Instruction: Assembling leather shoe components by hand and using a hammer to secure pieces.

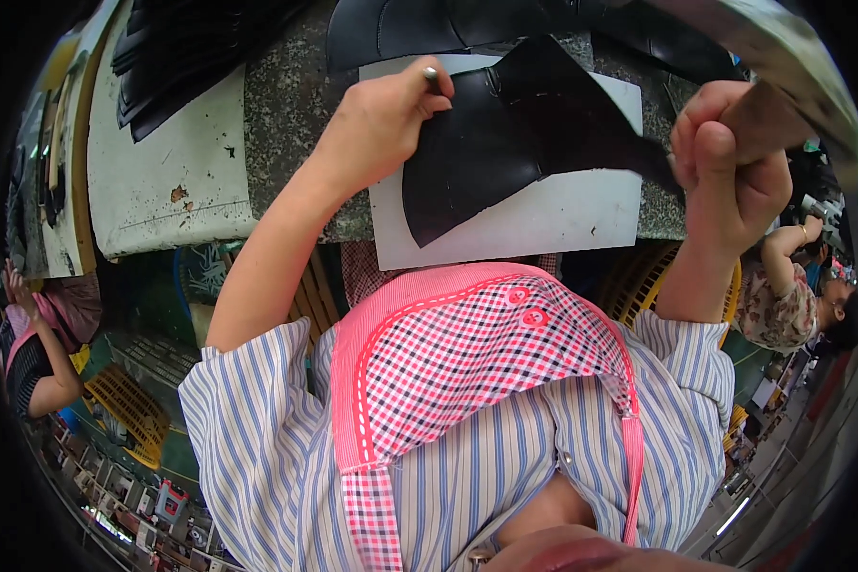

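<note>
Smooth, black, seamed panel; left hand closed round slim tool; right hand apparently round brown piece

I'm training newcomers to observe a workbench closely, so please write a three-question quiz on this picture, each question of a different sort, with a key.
1. True or false: the black leather-like panel covers part of the white board.
2. Fill in the blank: the left hand grips a slim tool whose shiny end is ____ in colour.
3. Which hand holds the brown flat piece? A: left. B: right. C: neither.

Key:
1. True.
2. Silver.
3. B, the right hand.
</note>
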Demonstrator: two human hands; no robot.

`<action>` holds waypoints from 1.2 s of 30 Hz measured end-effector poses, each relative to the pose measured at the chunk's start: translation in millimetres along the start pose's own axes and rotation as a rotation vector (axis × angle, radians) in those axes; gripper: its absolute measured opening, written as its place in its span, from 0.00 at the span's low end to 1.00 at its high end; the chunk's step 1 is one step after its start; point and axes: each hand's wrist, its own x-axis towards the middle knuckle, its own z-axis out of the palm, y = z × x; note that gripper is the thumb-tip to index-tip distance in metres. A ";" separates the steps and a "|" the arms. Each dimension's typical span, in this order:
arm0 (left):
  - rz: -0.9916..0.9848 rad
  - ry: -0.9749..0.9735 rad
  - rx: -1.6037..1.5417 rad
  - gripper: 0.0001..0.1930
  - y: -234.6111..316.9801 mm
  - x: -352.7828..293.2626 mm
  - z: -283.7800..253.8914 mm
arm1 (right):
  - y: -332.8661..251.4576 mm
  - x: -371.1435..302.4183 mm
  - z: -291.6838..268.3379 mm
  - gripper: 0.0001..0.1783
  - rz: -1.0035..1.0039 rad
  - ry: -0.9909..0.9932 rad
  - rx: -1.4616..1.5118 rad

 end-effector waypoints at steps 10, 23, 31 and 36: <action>-0.230 -0.030 -0.268 0.04 -6.9 0.5 -9.1 | -2.8 8.9 18.1 0.12 0.107 -0.141 -0.225; 0.152 0.307 0.318 0.05 5.2 34.0 -32.1 | 61.1 -0.1 6.3 0.15 0.324 -0.203 -0.899; -0.320 0.200 0.290 0.09 -64.0 63.5 -41.5 | 91.3 -4.0 -14.1 0.19 0.301 -0.029 -0.658; -0.053 0.444 -0.105 0.04 -38.1 53.4 -52.9 | 106.2 -31.7 0.8 0.19 0.422 -0.126 -0.666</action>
